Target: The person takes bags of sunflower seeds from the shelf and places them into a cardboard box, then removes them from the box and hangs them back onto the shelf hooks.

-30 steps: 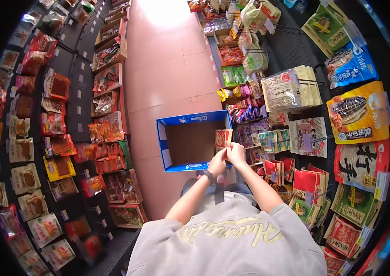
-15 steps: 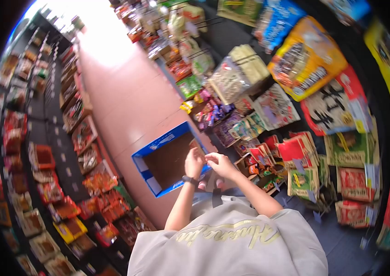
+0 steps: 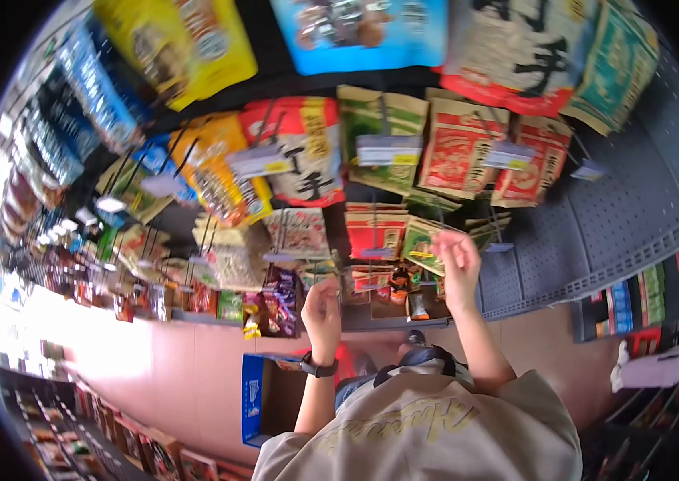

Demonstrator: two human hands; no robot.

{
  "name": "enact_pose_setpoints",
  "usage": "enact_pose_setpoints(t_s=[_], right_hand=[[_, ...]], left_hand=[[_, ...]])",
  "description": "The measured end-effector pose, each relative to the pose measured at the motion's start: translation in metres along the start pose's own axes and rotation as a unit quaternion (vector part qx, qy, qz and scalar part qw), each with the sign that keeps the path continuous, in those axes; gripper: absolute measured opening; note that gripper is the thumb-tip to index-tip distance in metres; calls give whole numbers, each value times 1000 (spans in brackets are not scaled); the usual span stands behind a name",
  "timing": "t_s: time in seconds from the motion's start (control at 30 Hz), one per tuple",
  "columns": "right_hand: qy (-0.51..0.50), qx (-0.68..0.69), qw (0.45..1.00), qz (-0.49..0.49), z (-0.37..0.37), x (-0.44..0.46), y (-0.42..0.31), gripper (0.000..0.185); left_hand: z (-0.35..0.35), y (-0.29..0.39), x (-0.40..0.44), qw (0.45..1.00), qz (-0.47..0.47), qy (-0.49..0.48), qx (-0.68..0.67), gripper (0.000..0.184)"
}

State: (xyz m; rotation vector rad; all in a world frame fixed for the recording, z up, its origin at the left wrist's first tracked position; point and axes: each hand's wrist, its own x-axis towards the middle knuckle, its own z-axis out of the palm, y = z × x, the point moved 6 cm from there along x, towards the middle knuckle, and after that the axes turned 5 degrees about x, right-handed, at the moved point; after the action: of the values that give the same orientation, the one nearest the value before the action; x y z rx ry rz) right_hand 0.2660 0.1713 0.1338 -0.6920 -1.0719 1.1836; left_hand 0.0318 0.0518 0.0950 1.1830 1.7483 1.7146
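Observation:
My right hand [image 3: 458, 260] is raised at the hanging snack packets, fingers partly spread and bent. Its fingertips are at the edge of a green packet [image 3: 422, 243] that hangs tilted on its hook; whether they touch it I cannot tell. Left of that packet hang red packets [image 3: 374, 232]. My left hand [image 3: 322, 314], with a dark watch at the wrist, is held lower, its fingers loosely bent and nothing visible in them. It is nearest to a bin of purple-wrapped sweets [image 3: 279, 301]. Small orange and black packs [image 3: 399, 286] sit in a box between the hands.
An open blue box [image 3: 253, 401] stands on the pink floor [image 3: 187, 369] at my left. Larger bags, such as a red and white one [image 3: 295, 152], hang above on hooks with price tags. Grey perforated panel [image 3: 588, 216] extends to the right. More shelves stand behind me.
The view has swung right to face the hanging packets. My hands, close together above the blue box before, are now apart, the right one raised to the green packet.

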Motion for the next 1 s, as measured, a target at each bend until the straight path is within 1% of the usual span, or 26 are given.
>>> enact_pose_setpoints(t_s=[0.03,0.07,0.1,0.13,0.2,0.23,0.27,0.33,0.4,0.43,0.47,0.53,0.63,0.73,0.77,0.87,0.9,0.97,1.0], right_hand=[[21,4,999,-47,-16,11,-11,15],[52,-1,997,-48,-32,21,-17,20],[70,-29,994,-73,-42,31,-26,22],[86,-58,990,-95,-50,41,-37,25],[73,-87,986,-126,-55,60,-57,31],[47,-101,985,-134,-59,72,-59,34],[23,-112,983,-141,-60,83,-59,38],[4,-183,971,-151,-59,101,-68,43],[-20,-213,964,-156,-60,118,-71,49],[-29,-268,951,-154,-59,125,-74,53],[-29,-267,952,-147,-61,130,-73,53],[-27,-262,955,-137,-63,139,-70,54],[-23,-268,952,-146,-67,147,-67,50],[-24,-283,942,-179,-72,155,-61,44],[-25,-291,936,-196,-73,158,-59,41],[-30,-194,963,-184,-74,164,-59,34],[-30,-186,963,-192,-74,165,-58,32],[-28,-168,964,-206,-75,167,-56,28],[-26,-156,968,-195,-76,167,-55,27]], left_hand=[[14,8,3,1000,3,-18,-4,18],[28,17,8,999,8,-33,-10,18],[42,26,12,999,7,-51,0,19],[57,33,17,998,31,-54,-1,19],[85,50,31,995,74,-59,-2,20],[97,61,39,994,37,-84,60,20],[112,68,49,993,73,-70,62,21],[143,92,69,991,115,-59,20,25],[175,97,91,986,156,-56,-24,30],[189,104,98,983,170,-58,-41,34],[199,116,103,980,190,-50,-18,38],[215,115,112,983,176,-36,-43,50],[230,112,119,981,190,-21,-29,61],[236,110,120,982,176,-17,-67,67],[234,111,120,985,160,-11,-67,66],[232,103,123,988,129,-40,-72,64],[230,108,119,986,155,-23,-61,58],[227,105,119,988,145,-9,-58,48],[226,104,119,988,141,-3,-56,44]])
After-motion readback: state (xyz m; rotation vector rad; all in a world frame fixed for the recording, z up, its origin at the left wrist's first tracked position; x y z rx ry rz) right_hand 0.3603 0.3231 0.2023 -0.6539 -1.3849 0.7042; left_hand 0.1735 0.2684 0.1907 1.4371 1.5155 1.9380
